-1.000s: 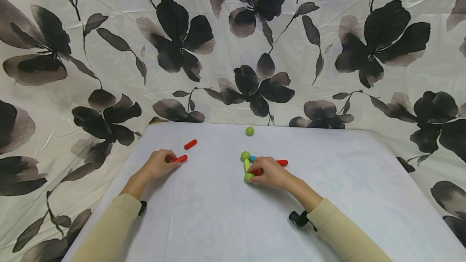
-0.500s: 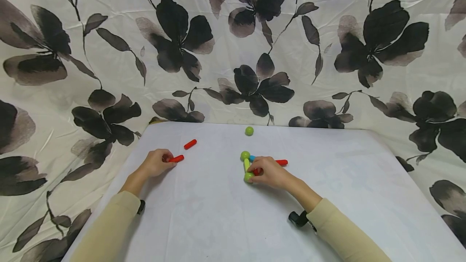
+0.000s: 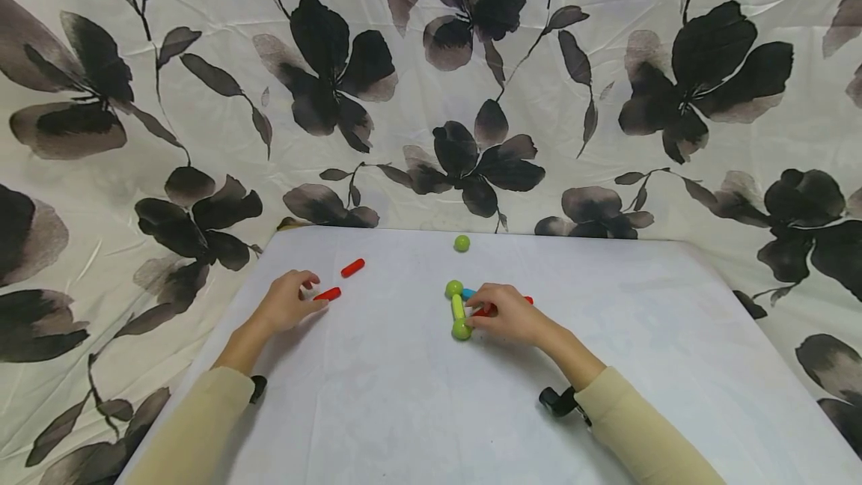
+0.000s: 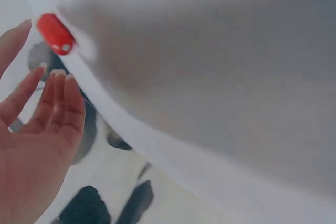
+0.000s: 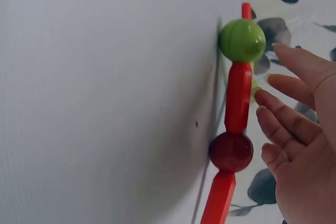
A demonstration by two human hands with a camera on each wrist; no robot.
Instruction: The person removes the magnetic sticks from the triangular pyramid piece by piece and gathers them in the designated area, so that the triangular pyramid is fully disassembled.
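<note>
At the left of the table, my left hand (image 3: 283, 307) has loosened its fingers beside a red stick (image 3: 328, 294). In the left wrist view a gap shows between the fingertips and that red stick (image 4: 55, 34). My right hand (image 3: 509, 314) hovers over a joined frame, fingers relaxed around nothing. Two green balls, the front one (image 3: 461, 330) and the back one (image 3: 454, 289), are linked by a light green stick (image 3: 458, 307). A blue stick (image 3: 468, 293) leaves the back ball, partly hidden. The right wrist view shows a red stick (image 5: 238, 98) joining a dark red ball (image 5: 231, 152).
Another red stick (image 3: 352, 268) lies behind the left one. A loose green ball (image 3: 461, 243) sits near the far edge of the white table (image 3: 404, 395). A flowered cloth (image 3: 404, 111) hangs behind.
My left hand carried its red stick slightly left, put it down and let go. My right hand let go of the front green ball, its fingers lifting slightly away; the frame stayed put.
</note>
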